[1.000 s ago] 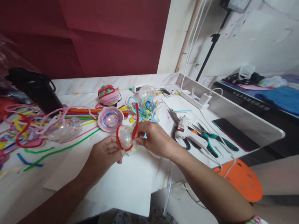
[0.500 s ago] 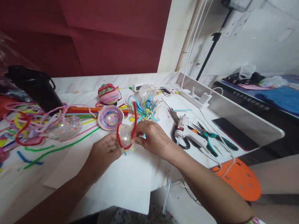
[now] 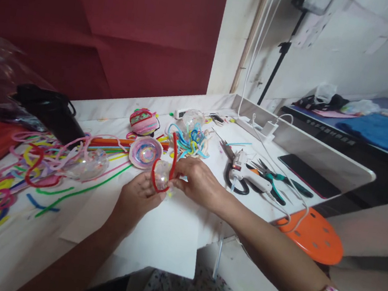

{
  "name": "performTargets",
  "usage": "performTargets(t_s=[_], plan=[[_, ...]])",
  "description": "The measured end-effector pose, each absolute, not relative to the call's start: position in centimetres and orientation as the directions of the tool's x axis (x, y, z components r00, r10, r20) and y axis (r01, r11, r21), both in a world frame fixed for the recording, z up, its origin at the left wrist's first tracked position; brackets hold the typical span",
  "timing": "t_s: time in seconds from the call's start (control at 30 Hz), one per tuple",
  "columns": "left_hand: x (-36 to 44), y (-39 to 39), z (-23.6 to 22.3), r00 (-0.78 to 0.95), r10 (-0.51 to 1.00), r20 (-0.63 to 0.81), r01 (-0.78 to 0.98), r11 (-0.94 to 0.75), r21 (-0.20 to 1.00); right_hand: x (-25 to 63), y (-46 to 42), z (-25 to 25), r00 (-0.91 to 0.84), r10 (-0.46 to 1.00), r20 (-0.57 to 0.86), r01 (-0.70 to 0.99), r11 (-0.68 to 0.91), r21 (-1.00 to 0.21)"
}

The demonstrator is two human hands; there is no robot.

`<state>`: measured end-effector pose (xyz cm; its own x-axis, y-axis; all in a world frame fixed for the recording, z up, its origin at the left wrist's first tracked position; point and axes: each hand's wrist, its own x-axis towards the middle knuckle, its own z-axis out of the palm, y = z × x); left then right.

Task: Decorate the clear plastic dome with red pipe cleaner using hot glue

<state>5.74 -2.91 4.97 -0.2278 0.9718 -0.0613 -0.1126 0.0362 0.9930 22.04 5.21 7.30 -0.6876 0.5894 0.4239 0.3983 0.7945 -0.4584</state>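
Observation:
Over a white sheet (image 3: pixel 162 237), my left hand (image 3: pixel 138 198) is closed on a clear plastic dome (image 3: pixel 163 174) from its left side. A red pipe cleaner (image 3: pixel 154 177) bends round the dome's rim, with its free end standing up on the right. The fingers of my right hand (image 3: pixel 192 181) pinch this pipe cleaner at the dome's right edge; the fingertips are partly hidden. Just behind sits a bowl-shaped piece (image 3: pixel 145 152) coiled in pink, purple and blue. A pink wrapped ball (image 3: pixel 144 121) rests farther back.
Loose pipe cleaners (image 3: pixel 3 191) and another clear dome (image 3: pixel 88 164) spread on the left, near a black object (image 3: pixel 47 110). On the right lie a glue gun (image 3: pixel 248 172), scissors (image 3: pixel 229 162), green-handled pliers (image 3: pixel 272 180) and a phone (image 3: pixel 308 175). An orange stool (image 3: pixel 314 237) stands beyond the table edge.
The view has shifted slightly, so the table's contents appear a little farther right. Both hands keep hold, and the red pipe cleaner's loop is turned slightly with the dome.

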Motion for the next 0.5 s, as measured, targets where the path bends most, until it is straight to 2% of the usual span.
performTargets(t_s=[0.5], plan=[[5.67,-2.83,4.43,-0.307,0.952,0.011,-0.053,-0.029,0.998,21.03,4.79,6.85,-0.669,0.596,0.445,0.419,0.796,-0.437]])
